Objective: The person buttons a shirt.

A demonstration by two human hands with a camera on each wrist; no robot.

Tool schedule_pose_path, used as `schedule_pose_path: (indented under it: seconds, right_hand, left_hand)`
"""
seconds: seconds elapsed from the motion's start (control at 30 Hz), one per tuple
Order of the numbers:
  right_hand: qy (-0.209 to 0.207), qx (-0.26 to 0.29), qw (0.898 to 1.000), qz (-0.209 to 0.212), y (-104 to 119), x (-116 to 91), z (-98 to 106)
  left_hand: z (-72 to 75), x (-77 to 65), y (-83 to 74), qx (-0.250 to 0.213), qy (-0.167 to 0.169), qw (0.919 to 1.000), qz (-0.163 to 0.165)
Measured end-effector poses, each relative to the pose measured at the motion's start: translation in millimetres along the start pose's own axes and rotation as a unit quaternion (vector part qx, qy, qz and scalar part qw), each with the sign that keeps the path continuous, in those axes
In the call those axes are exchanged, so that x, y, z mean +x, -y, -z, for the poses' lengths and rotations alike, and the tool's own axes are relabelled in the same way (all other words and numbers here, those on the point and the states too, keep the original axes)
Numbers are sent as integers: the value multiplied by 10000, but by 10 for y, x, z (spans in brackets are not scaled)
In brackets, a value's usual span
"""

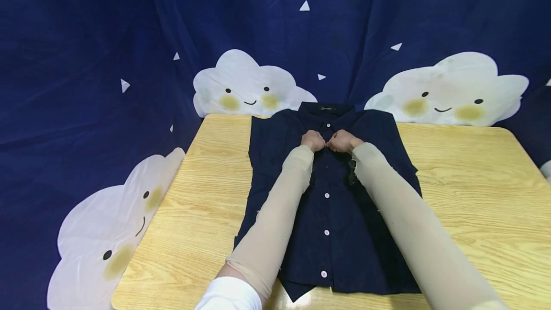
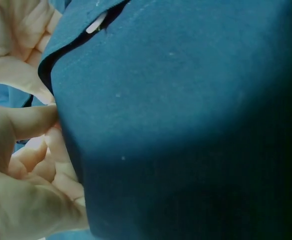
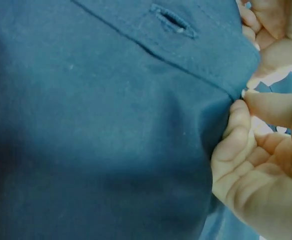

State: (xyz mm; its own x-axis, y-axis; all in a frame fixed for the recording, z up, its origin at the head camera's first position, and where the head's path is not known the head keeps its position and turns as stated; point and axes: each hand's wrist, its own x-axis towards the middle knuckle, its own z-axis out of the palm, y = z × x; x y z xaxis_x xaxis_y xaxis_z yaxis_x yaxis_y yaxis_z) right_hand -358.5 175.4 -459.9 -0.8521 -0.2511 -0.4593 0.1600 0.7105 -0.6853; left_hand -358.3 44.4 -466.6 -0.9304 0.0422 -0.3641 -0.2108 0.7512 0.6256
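A dark navy button shirt (image 1: 353,248) lies front up, its collar (image 1: 326,109) at the far end. White buttons run down its middle, including a lower button (image 1: 326,233). Both hands meet on the placket just below the collar. My left hand (image 1: 313,140) pinches the cloth edge between thumb and fingers, as the left wrist view shows. My right hand (image 1: 343,141) pinches the placket beside it; at its fingertips the right wrist view shows a small white button edge (image 3: 244,93). A stitched buttonhole (image 3: 173,21) shows nearby. Whether the pinched button is through its hole is hidden.
The shirt lies on a light wooden table (image 1: 465,181), with bare wood on both sides. A navy curtain (image 1: 275,8) with white triangles and smiling clouds hangs behind and to the left. The shirt's near hem reaches close to the table's front edge.
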Motion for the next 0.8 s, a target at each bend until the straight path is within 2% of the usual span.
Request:
schedule_pose_path:
  seconds: [0.17,0.37,0.6,0.8]
  right_hand:
    - [-29,120,9999,57,-13,-9,5]
    - [-5,249,9997,25,-28,12,5]
    - [108,382,9992,16,-51,29,14]
    - [-59,499,9987,123,-105,28,-4]
  left_hand:
    - [-23,29,5,-88,-62,9999,92]
    - [-21,10,16,-67,-161,9998,29]
    - [-36,-70,17,452,-543,9973,-204]
    - [-32,-91,36,512,-781,9952,-307]
